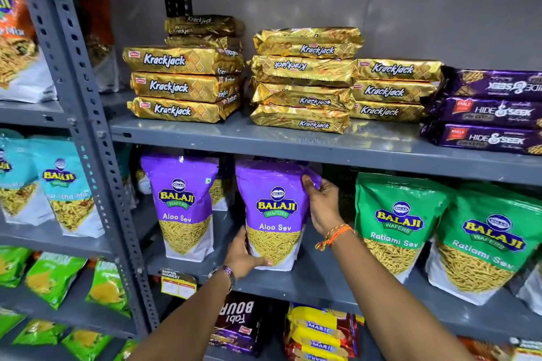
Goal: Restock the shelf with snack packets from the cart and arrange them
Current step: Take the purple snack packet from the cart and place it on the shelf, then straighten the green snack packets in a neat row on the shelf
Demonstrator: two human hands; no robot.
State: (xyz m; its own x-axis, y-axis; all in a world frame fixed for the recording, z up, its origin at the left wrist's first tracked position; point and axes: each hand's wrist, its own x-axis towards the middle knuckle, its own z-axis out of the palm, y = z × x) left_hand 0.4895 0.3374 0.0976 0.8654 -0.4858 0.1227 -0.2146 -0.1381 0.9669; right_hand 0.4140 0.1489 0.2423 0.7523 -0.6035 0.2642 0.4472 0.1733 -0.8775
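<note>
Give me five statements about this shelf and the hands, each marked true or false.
1. Both hands hold a purple Aloo Sev packet. True: the left hand is at its bottom corner, the right hand at its upper edge.
2. The held packet lies flat. False: it stands upright.
3. Green Ratlami Sev packets stand to the right of it. True.
4. The Krackjack packs are on the same shelf as the held packet. False: they are stacked on the shelf above.
5. The orange thread band is on the left wrist. False: it is on the right wrist.
</note>
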